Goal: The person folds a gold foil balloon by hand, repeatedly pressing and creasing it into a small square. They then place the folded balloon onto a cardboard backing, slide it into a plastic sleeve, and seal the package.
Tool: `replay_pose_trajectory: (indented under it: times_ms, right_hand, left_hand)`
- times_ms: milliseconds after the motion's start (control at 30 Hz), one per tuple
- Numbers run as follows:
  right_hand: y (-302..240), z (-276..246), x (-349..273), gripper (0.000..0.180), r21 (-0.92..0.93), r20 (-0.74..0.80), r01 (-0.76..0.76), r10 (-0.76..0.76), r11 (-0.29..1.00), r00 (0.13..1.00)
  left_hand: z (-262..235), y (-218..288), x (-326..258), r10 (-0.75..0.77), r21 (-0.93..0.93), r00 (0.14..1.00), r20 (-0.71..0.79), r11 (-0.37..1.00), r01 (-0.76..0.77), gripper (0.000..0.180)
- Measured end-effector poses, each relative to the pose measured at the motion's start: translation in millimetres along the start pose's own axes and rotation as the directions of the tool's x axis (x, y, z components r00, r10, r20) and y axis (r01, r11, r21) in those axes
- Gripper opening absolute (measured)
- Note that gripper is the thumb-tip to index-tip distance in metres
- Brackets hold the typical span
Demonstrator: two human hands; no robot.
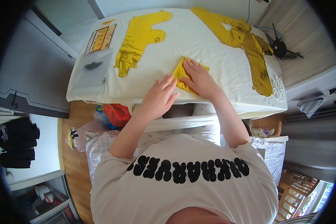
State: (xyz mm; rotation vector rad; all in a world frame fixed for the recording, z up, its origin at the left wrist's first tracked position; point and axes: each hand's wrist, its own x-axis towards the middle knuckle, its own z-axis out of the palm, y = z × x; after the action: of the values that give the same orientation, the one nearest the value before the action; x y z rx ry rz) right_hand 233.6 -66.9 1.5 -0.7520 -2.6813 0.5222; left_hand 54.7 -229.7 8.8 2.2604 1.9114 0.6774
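A folded piece of shiny gold foil (180, 73) lies on the white-clothed table, close to its near edge. Flat on top of it rests my right hand (202, 80), its fingers stretched out. At the foil's left side, my left hand (158, 98) has its fingers extended and slightly apart, fingertips at the foil's edge; whether they press on it I cannot tell. Neither hand grips anything. Farther left is a flat, deflated gold foil balloon (140, 39). Toward the far right lie more flat gold foil shapes (258, 69), partly overlapping.
A clear plastic pouch (86, 78) with something dark in it and a printed orange-and-red package (102, 38) lie at the table's left. A black device with antennas (279, 47) sits at the right edge, near a sheet of clear round dots (278, 89). White cloth (168, 44) covers the table.
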Motion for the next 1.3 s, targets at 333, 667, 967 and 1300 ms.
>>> replay_pose_trajectory:
  times_ms: [333,667,967,1300]
  right_hand:
    - [-8,-8,12,0.061,0.098,-0.005,-0.025,0.025,0.995,1.000]
    - [-22,32,2,0.073,-0.423,-0.229,-0.121,0.023,0.898,0.973]
    - [-31,23,8,0.084,-0.365,-0.064,-0.143,0.129,0.920,0.990]
    - [-44,15,8,0.083,-0.346,-0.010,-0.164,0.171,0.924,0.985]
  left_hand:
    - [13,7,-25,0.070,0.048,0.997,-0.037,0.997,-0.068,0.051]
    - [16,16,-40,0.006,-0.039,0.997,-0.081,0.999,-0.009,0.048]
    - [-33,-29,-14,-0.025,-0.178,0.996,-0.091,0.984,0.008,0.026]
    - [-104,-292,108,-0.524,0.349,0.711,-0.469,0.629,0.695,0.058]
